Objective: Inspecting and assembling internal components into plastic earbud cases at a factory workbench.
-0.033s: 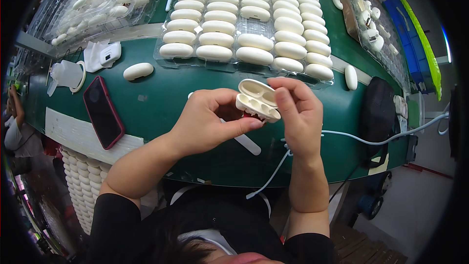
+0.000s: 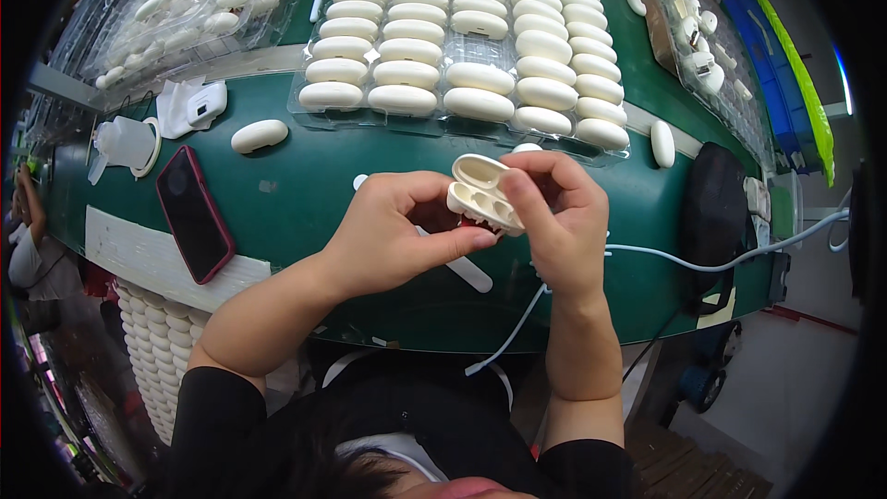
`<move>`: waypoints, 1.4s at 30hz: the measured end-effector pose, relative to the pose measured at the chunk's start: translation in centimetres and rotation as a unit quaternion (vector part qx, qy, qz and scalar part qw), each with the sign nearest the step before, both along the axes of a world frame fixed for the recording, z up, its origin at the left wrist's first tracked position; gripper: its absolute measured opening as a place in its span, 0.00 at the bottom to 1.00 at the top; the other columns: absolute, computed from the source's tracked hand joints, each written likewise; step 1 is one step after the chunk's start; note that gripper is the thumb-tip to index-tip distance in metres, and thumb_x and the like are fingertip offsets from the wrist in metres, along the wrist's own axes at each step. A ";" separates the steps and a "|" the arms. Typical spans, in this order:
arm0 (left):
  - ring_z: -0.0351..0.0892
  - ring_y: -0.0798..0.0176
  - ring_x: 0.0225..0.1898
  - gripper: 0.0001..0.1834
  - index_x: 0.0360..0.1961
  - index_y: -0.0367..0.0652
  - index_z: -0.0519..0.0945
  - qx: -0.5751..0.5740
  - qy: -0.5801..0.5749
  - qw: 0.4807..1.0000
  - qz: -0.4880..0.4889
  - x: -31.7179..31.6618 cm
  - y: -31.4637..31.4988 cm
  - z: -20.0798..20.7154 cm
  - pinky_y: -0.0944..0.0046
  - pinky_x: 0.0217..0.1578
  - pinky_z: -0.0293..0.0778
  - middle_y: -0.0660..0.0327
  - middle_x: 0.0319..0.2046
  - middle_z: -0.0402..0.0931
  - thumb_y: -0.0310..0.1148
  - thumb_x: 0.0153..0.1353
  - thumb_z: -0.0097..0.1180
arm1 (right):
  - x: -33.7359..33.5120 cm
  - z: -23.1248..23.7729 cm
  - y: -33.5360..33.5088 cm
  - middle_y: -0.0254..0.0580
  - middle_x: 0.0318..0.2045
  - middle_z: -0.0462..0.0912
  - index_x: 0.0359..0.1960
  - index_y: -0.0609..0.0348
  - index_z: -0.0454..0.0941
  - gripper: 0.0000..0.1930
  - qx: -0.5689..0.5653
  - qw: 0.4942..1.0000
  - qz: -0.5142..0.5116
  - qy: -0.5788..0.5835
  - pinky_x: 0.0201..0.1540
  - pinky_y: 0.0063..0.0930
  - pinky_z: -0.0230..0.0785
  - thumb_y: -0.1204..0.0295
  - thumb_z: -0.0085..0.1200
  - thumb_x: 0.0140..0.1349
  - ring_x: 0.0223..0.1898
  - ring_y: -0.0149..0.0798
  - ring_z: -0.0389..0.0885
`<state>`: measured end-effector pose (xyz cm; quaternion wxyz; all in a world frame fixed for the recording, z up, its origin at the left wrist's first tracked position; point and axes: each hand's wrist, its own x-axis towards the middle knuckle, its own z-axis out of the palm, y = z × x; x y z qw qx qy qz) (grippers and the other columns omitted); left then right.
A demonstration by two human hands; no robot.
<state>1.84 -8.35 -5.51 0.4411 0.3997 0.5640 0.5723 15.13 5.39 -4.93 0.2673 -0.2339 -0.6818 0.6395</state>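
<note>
Over the middle of the green table I hold a cream-white earbud charging case (image 2: 478, 166), its lid raised and its hollow wells facing up. My left hand (image 2: 388, 222) pinches the lower half between thumb and fingers; something red shows under the case there. My right hand (image 2: 564, 217) grips the right end, its thumb pressed over the open side and hiding part of the lid and wells. A flat white strip (image 2: 469, 274) lies on the table just below the case. Behind my right fingers, a small white rounded piece (image 2: 527, 147) peeks out.
Ahead stands a clear tray (image 2: 309, 120) with rows of closed white cases. A phone (image 2: 195, 212) and a single white case (image 2: 260, 136) lie to the left. On the right are another white case (image 2: 662, 144), a black pouch (image 2: 713, 208) and a pale blue cable (image 2: 730, 268).
My right hand has shifted slightly left, its thumb now covering more of the case's open side. A white rounded piece behind my right fingers has come into sight.
</note>
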 end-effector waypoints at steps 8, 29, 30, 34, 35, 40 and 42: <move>0.79 0.76 0.32 0.11 0.40 0.34 0.80 0.010 -0.079 0.996 0.041 -0.1 0.4 0.2 0.75 0.33 0.74 0.64 0.32 0.81 0.26 0.57 0.64 | 0.1 0.9 0.7 0.39 0.35 0.82 0.45 0.68 0.79 0.15 -0.095 0.995 0.035 0.005 0.39 0.22 0.72 0.68 0.45 0.69 0.35 0.29 0.80; 0.77 0.67 0.46 0.30 0.61 0.37 0.65 0.097 -0.174 0.978 0.064 -0.7 0.9 -0.7 0.67 0.48 0.75 0.57 0.48 0.75 0.25 0.58 0.62 | -0.7 -0.1 0.0 0.46 0.51 0.77 0.52 0.59 0.75 0.27 0.401 0.910 0.064 0.083 0.50 0.31 0.70 0.83 0.64 0.45 0.48 0.44 0.78; 0.77 0.67 0.46 0.30 0.61 0.37 0.65 0.097 -0.173 0.978 0.068 -0.8 0.9 -0.7 0.67 0.48 0.75 0.57 0.48 0.75 0.25 0.58 0.62 | -0.7 -0.1 0.0 0.46 0.51 0.77 0.52 0.59 0.75 0.27 0.401 0.910 0.068 0.085 0.50 0.31 0.70 0.83 0.64 0.45 0.48 0.44 0.78; 0.77 0.68 0.45 0.31 0.60 0.37 0.61 0.112 -0.153 0.978 0.088 -0.9 0.8 -0.2 0.68 0.47 0.74 0.56 0.45 0.76 0.23 0.58 0.61 | -0.3 -0.4 0.9 0.46 0.50 0.76 0.57 0.61 0.68 0.29 0.270 0.961 -0.028 0.055 0.49 0.29 0.69 0.83 0.60 0.50 0.48 0.38 0.77; 0.77 0.68 0.44 0.30 0.59 0.37 0.61 0.114 -0.151 0.977 0.096 -1.0 0.7 -0.1 0.69 0.46 0.74 0.56 0.45 0.76 0.23 0.58 0.61 | -0.5 -0.5 0.8 0.47 0.48 0.77 0.55 0.62 0.69 0.26 0.235 0.970 -0.037 0.050 0.48 0.28 0.69 0.82 0.59 0.52 0.46 0.37 0.78; 0.77 0.69 0.43 0.24 0.51 0.36 0.64 0.139 -0.127 0.972 0.142 -2.1 0.5 -1.1 0.70 0.41 0.75 0.57 0.41 0.75 0.23 0.56 0.62 | -1.3 -0.4 0.4 0.47 0.41 0.79 0.38 0.69 0.77 0.07 0.227 0.972 -0.033 0.057 0.41 0.24 0.71 0.76 0.53 0.63 0.40 0.34 0.78; 0.77 0.70 0.41 0.24 0.50 0.36 0.66 0.192 -0.155 0.957 0.152 -1.7 1.6 -2.3 0.70 0.41 0.75 0.58 0.40 0.76 0.25 0.55 0.64 | 0.2 -0.2 0.9 0.47 0.40 0.79 0.31 0.70 0.78 0.10 0.295 0.954 -0.021 0.049 0.39 0.22 0.70 0.73 0.50 0.66 0.39 0.34 0.77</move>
